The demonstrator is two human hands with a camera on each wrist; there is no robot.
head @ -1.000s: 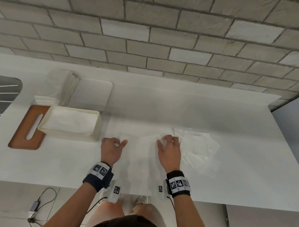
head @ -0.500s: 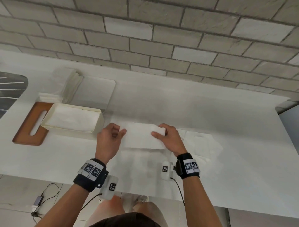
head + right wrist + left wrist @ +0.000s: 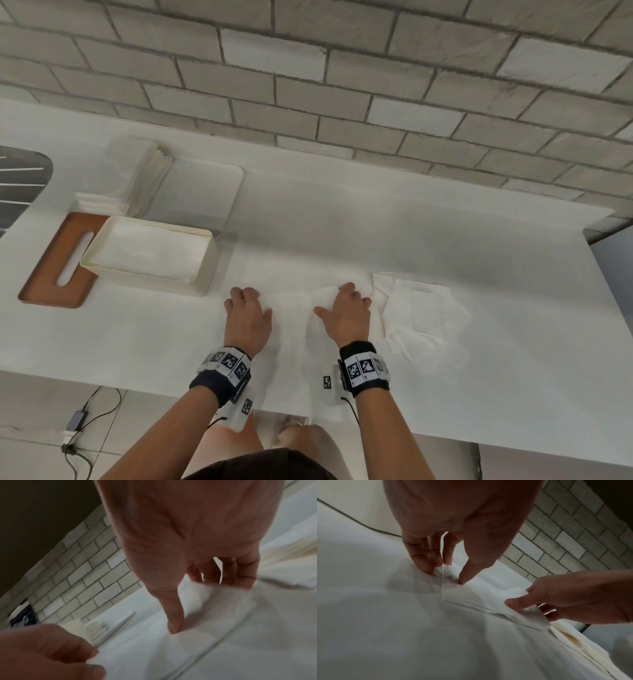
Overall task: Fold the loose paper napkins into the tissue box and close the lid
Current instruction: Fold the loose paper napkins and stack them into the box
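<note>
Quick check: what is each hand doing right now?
Left hand: pinching the napkin.
Right hand: gripping the same napkin's other end.

The head camera is looking steeply down onto the white surface (image 3: pixel 342 222); both wrist cameras are peering closely along the fingers (image 3: pixel 426 561), sharing it.

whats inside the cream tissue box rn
The open cream plastic tissue box holds white paper napkins lying flat. How deep the stack goes is hidden by the walls and the top sheet.
</note>
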